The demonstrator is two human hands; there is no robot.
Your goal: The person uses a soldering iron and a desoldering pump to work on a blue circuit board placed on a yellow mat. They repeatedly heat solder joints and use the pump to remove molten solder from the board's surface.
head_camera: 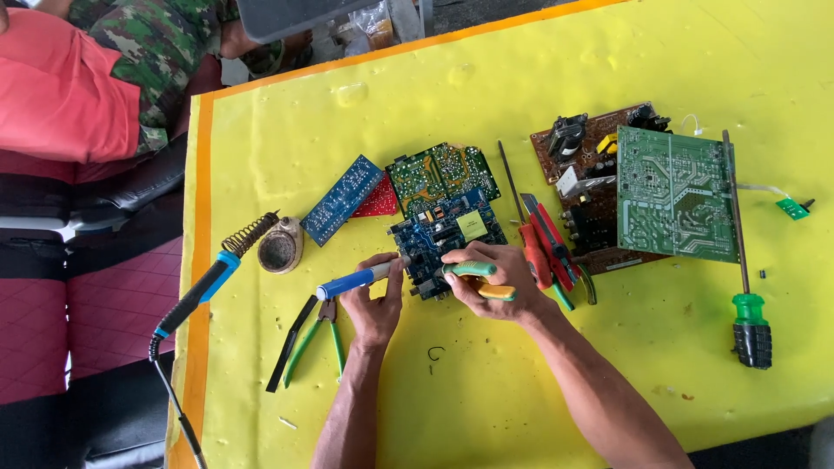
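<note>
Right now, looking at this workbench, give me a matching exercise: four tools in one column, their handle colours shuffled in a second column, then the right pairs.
Tools:
1. Soldering iron in the left hand
2. Pliers in the right hand
3. Long screwdriver at the table's right edge
4. Utility knife beside the blue circuit board

Colours:
A. Red
B. Blue
C. Green and yellow
D. Green and black

Pairs: 1-B, 2-C, 3-D, 4-A

electronics repair workshop | circuit boards (671,193), soldering iron (198,293), pliers (314,334), screwdriver (749,323) on yellow table (539,78)
</note>
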